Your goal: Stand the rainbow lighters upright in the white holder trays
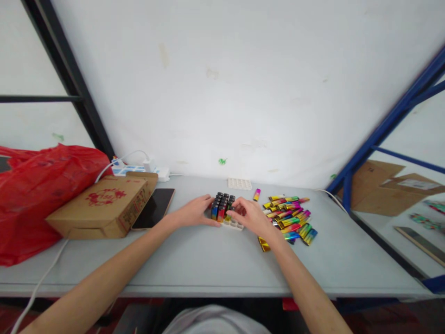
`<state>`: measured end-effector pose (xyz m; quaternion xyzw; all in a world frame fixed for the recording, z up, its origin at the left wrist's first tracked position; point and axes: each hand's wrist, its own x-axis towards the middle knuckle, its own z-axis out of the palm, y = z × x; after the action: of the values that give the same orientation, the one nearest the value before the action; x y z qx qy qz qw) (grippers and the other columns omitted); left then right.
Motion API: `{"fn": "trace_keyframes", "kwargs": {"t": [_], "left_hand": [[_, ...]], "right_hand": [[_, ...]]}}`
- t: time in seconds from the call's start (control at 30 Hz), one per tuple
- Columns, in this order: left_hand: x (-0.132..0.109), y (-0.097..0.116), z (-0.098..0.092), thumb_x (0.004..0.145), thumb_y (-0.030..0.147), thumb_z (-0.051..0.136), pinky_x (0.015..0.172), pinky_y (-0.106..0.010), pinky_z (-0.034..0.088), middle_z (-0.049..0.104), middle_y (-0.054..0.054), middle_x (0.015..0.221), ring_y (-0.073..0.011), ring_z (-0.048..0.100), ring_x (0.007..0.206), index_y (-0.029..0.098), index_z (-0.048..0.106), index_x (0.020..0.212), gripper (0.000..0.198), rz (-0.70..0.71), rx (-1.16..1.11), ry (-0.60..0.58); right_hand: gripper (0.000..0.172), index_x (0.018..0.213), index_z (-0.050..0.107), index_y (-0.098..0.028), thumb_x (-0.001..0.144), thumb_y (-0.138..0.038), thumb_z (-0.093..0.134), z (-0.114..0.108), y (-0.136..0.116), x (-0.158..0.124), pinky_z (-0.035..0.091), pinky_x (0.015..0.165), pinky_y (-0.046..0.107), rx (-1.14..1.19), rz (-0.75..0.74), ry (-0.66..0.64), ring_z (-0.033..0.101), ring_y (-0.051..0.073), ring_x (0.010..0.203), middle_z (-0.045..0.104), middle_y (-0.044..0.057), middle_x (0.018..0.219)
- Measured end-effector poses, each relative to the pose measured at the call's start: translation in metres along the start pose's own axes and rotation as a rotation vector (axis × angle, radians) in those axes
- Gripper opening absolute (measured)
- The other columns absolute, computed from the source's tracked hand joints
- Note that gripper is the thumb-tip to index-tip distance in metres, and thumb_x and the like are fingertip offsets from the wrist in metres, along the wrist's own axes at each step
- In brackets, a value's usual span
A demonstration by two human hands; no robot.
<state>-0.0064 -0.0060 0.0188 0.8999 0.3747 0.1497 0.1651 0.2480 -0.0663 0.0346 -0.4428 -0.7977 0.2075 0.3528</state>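
Observation:
A small block of upright lighters (218, 208) with black tops and shiny blue, red and yellow bodies stands in a white plastic tray (233, 225). The tray's front right pockets hold nothing. My left hand (197, 211) grips the tray's left side, thumb along the front and fingers towards the back. At the tray's right side, my right hand (251, 215) pinches a dark-topped lighter (231, 212) between thumb and fingers; part of it is hidden. Right of this hand lies a loose pile of shiny multicoloured lighters (290, 215).
A single pink and yellow lighter (257, 195) lies behind the pile. Against the wall rests another white pocketed tray (239, 183). To the left are a black phone or tablet (155, 208), a cardboard box (100, 204), a red plastic bag (41, 195) and a power strip (162, 174).

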Motion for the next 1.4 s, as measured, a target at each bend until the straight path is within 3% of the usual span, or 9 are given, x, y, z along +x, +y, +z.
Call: {"fn": "trace_keyframes", "kwargs": {"t": [0.17,0.37,0.6,0.7,0.77,0.87,1.0,1.2,1.4], "left_hand": [[-0.001,0.001,-0.001,0.071,0.081,0.074,0.086,-0.04,0.052,0.065,-0.01,0.104,-0.032,0.065,0.096,0.018,0.065,0.114,0.076,0.004,0.008,0.013],[0.001,0.0,-0.005,0.072,0.079,0.073,0.089,-0.039,0.052,0.068,-0.01,0.106,-0.0316,0.065,0.098,0.017,0.067,0.114,0.075,-0.001,-0.04,-0.002],[0.003,-0.007,-0.011,0.068,0.079,0.076,0.08,-0.035,0.051,0.07,-0.009,0.104,-0.0294,0.064,0.093,0.015,0.067,0.106,0.075,-0.076,-0.118,-0.049],[0.001,-0.007,-0.012,0.069,0.078,0.075,0.081,-0.036,0.052,0.071,-0.009,0.105,-0.03,0.066,0.093,0.016,0.067,0.107,0.073,-0.085,-0.135,-0.06],[0.001,-0.006,-0.012,0.069,0.078,0.075,0.084,-0.036,0.053,0.072,-0.009,0.108,-0.0311,0.067,0.097,0.017,0.067,0.108,0.073,-0.083,-0.137,-0.061],[0.002,-0.006,-0.013,0.069,0.078,0.075,0.087,-0.037,0.054,0.073,-0.011,0.111,-0.0327,0.068,0.1,0.016,0.067,0.112,0.076,-0.096,-0.102,-0.059],[0.002,-0.006,-0.013,0.07,0.079,0.074,0.089,-0.037,0.054,0.073,-0.013,0.113,-0.0341,0.069,0.101,0.014,0.066,0.115,0.079,-0.108,-0.06,-0.065],[0.0,-0.002,-0.014,0.069,0.079,0.073,0.08,-0.036,0.054,0.074,-0.01,0.103,-0.0312,0.07,0.091,0.016,0.068,0.107,0.074,-0.119,-0.051,-0.048],[0.0,0.0,-0.015,0.066,0.077,0.076,0.076,-0.035,0.054,0.075,-0.007,0.099,-0.0302,0.069,0.088,0.018,0.069,0.104,0.071,-0.124,-0.086,-0.027]], "right_hand": [[0.043,0.072,0.058,-0.023,0.098,-0.057,0.064,-0.002,0.002,0.001,0.033,0.059,0.027,-0.186,0.018,0.003,0.055,0.015,0.058,0.064,-0.002,0.065],[0.045,0.08,0.062,-0.022,0.11,-0.047,0.042,-0.012,0.005,-0.001,0.037,0.067,0.028,-0.455,0.04,0.047,0.061,0.019,0.07,0.067,0.002,0.074],[0.026,0.107,0.069,-0.018,0.107,-0.03,0.046,-0.028,0.035,-0.001,0.048,0.097,0.037,-0.56,0.059,0.214,0.064,0.026,0.102,0.07,0.011,0.104],[0.038,0.133,0.064,-0.014,0.104,-0.033,0.048,-0.039,0.053,-0.005,0.043,0.109,0.048,-0.7,0.189,0.353,0.053,0.035,0.129,0.059,0.022,0.134],[0.053,0.15,0.052,-0.013,0.103,-0.037,0.052,-0.046,0.064,-0.01,0.037,0.114,0.057,-0.797,0.335,0.401,0.034,0.043,0.148,0.04,0.027,0.156],[0.065,0.159,0.043,-0.015,0.103,-0.048,0.052,-0.057,0.079,-0.017,0.028,0.117,0.064,-0.838,0.579,0.338,0.017,0.048,0.156,0.026,0.028,0.165],[0.061,0.152,0.052,-0.016,0.105,-0.055,0.047,-0.064,0.086,-0.021,0.028,0.117,0.063,-0.772,0.761,0.116,0.035,0.043,0.148,0.045,0.025,0.155],[0.048,0.137,0.065,-0.024,0.103,-0.054,0.052,-0.063,0.065,-0.019,0.036,0.111,0.056,-0.753,0.737,0.075,0.052,0.038,0.131,0.058,0.019,0.138],[0.057,0.139,0.065,-0.023,0.1,-0.063,0.054,-0.055,0.049,-0.019,0.036,0.11,0.059,-0.735,0.659,0.038,0.049,0.042,0.132,0.058,0.019,0.138]]}}
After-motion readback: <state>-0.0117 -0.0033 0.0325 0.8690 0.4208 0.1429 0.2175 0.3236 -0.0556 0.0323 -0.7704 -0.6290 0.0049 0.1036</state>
